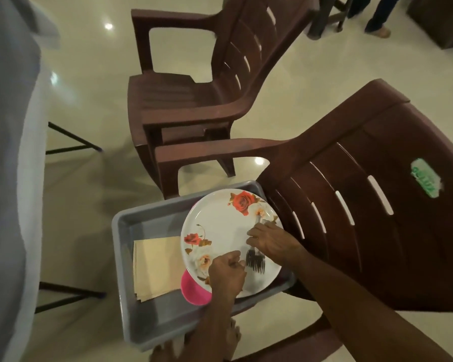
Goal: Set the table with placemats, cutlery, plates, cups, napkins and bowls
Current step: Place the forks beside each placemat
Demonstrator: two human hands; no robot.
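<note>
Your near brown plastic chair (351, 205) carries a grey tub (141, 304). In it, the floral plate (225, 231) sits at 3 o'clock, beige napkins (154, 267) at 9. Your left hand (226, 276) grips the plate's rim; your right hand (271, 240) pinches forks (255, 262).

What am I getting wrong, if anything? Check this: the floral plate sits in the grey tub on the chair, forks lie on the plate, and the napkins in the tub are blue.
One thing is wrong: the napkins are cream, not blue, as the head view shows. The rest holds: the floral plate sits in the grey tub on the chair, with forks on it.
</note>
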